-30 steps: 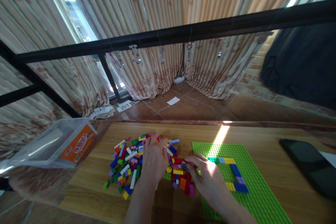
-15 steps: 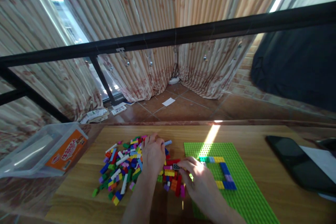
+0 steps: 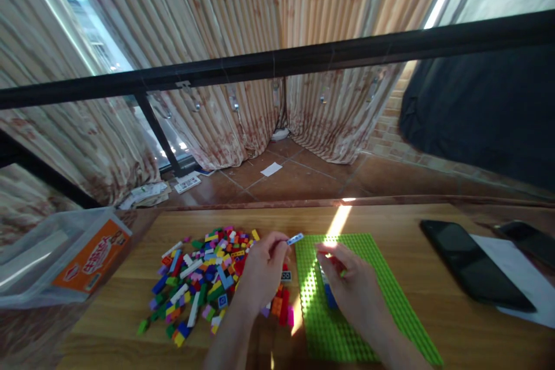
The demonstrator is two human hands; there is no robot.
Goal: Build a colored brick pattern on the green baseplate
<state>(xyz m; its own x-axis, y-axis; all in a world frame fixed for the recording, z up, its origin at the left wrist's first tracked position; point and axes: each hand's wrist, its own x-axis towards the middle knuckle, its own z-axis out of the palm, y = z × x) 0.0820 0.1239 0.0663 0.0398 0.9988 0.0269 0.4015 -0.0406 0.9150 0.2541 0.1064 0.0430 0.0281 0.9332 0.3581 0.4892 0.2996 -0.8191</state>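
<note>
Two bare hands work above a wooden table (image 3: pixel 373 217), its top smooth, with a fine honey-brown grain. The left hand (image 3: pixel 265 270), over the right edge of the brick pile, pinches one end of a slim pale-blue brick (image 3: pixel 295 239) between thumb and forefinger; the brick is a narrow bar, raised clear of the table beside the left edge of a green baseplate (image 3: pixel 347 344). That baseplate is a flat sheet covered in rows of small round studs. Above it, the right hand (image 3: pixel 353 286) is half curled, thumb and fingertips drawn close together; whether they grip anything cannot be told. Blue bricks (image 3: pixel 330 299) on the baseplate show just beneath this hand, which hides most of whatever else is built there.

On the left lies a loose pile of bricks (image 3: pixel 208 269), glossy hard plastic in many colours, from square blocks to long white bars; the left hand and forearm cover part of it. A grey brick (image 3: pixel 286 276) with two round marks lies just right of the left hand. A band of sunlight crosses table and baseplate.

At far left is a clear plastic box (image 3: pixel 39 231) with an orange label. To the right, a black glossy tablet-like device (image 3: pixel 474 266) overlaps white paper (image 3: pixel 526 300). Beyond, a black rail (image 3: pixel 303 59) runs before pleated, flower-patterned curtains (image 3: pixel 225 6).
</note>
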